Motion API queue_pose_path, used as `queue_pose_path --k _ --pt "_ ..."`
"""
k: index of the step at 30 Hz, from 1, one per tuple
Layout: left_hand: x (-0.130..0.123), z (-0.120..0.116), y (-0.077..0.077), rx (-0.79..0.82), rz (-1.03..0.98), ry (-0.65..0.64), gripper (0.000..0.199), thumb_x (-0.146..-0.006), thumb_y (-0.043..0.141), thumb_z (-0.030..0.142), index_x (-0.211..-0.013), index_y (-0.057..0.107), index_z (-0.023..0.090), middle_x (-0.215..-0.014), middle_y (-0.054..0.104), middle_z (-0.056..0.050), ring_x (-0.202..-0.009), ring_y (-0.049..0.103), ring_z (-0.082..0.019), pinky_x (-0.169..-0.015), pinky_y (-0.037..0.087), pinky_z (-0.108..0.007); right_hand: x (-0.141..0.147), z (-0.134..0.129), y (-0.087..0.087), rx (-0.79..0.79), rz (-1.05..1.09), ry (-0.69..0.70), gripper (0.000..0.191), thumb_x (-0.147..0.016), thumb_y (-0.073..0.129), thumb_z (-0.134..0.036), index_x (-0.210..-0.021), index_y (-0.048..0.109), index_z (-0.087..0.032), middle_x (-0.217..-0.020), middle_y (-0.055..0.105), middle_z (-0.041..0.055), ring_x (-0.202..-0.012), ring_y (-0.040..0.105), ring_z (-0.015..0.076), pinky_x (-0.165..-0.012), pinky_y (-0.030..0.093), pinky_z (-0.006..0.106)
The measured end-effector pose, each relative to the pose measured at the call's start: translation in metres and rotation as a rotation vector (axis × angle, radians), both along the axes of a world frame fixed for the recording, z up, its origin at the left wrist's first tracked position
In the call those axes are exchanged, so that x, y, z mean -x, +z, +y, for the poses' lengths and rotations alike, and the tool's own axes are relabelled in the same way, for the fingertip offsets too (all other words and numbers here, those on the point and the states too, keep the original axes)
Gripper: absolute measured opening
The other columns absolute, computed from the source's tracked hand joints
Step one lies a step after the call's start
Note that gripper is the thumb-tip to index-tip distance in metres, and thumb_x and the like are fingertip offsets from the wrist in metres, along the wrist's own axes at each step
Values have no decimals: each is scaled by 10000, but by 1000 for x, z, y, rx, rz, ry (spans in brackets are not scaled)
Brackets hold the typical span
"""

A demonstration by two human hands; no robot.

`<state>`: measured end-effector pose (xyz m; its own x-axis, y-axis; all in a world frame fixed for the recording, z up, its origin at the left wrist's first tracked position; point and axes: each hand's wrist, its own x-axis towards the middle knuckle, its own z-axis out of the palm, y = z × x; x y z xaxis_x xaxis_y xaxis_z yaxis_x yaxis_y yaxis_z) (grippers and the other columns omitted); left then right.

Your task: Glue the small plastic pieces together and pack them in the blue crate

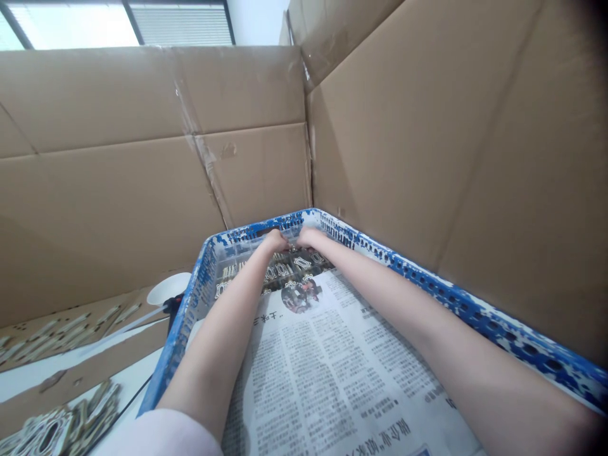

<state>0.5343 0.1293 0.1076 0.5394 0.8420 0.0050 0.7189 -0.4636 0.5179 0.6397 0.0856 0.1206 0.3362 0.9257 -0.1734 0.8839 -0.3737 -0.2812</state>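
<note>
at the far end of a blue plastic crate (403,269), the left hand (274,240) and right hand (308,237) are curling over exposed metal pieces (289,269), any grip unclear, while a newspaper sheet (327,367) is covering the nearer part.

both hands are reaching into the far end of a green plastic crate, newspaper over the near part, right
Wrong colour: the plastic crate is blue, not green, as the head view shows. The left hand and right hand are at its far end, beyond the newspaper.
</note>
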Motion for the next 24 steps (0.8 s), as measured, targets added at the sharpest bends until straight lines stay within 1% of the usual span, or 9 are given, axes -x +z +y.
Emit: queue_pose_path --k 2,5,7,9,12,15,18,24 --pt "-1 2 -3 0 -5 3 202 -685 564 113 -868 632 61 -716 649 -60 -590 589 -100 -556 470 -172 -2 0 1 15 -18 8 281 -670 607 -320 -882 625 -136 -625 630 41 -615 598 161 -672 450 291" --pt "-1 4 -4 -15 6 -26 254 -679 571 114 -923 630 72 -702 650 -56 -559 585 -93 -548 471 -177 -6 -1 3 43 -28 44 286 -663 614 -337 -876 628 -147 -657 638 40 -637 603 160 -677 451 292" --pt "0 4 -1 -41 34 -68 242 -658 594 129 -891 653 97 -654 644 -40 -553 583 -98 -556 469 -184 -7 -2 3 60 -32 69 307 -650 624 -364 -874 628 -153 -666 640 36 -641 606 157 -673 453 285" --pt "1 3 1 -83 69 -115 196 -635 619 160 -817 677 118 -604 635 -29 -556 583 -110 -574 465 -194 -8 0 3 69 -45 79 330 -635 634 -382 -882 628 -162 -680 641 34 -659 609 160 -671 453 281" --pt "1 0 3 -177 122 -156 162 -625 625 191 -756 687 120 -585 633 -33 -593 589 -132 -618 458 -213 -8 3 0 59 -76 72 371 -628 634 -401 -916 623 -167 -736 645 51 -718 612 174 -680 454 277" --pt "-2 -4 5 -273 181 -169 147 -615 617 171 -724 686 101 -623 644 -57 -659 595 -162 -667 447 -231 -7 4 -3 43 -104 53 372 -635 630 -375 -939 622 -161 -787 646 77 -774 608 192 -707 452 283" --pt "-6 -10 8 -350 244 -167 129 -606 599 123 -699 678 82 -697 655 -92 -723 594 -194 -709 437 -253 -6 4 -5 30 -119 32 336 -650 619 -316 -943 624 -151 -813 644 93 -805 603 203 -732 450 294" --pt "-13 -28 13 -464 307 -164 193 -678 485 45 -774 651 67 -814 643 -149 -838 585 -217 -771 413 -265 -5 7 -8 -21 -120 34 323 -664 597 -262 -976 617 -179 -935 630 98 -907 575 226 -786 443 338"
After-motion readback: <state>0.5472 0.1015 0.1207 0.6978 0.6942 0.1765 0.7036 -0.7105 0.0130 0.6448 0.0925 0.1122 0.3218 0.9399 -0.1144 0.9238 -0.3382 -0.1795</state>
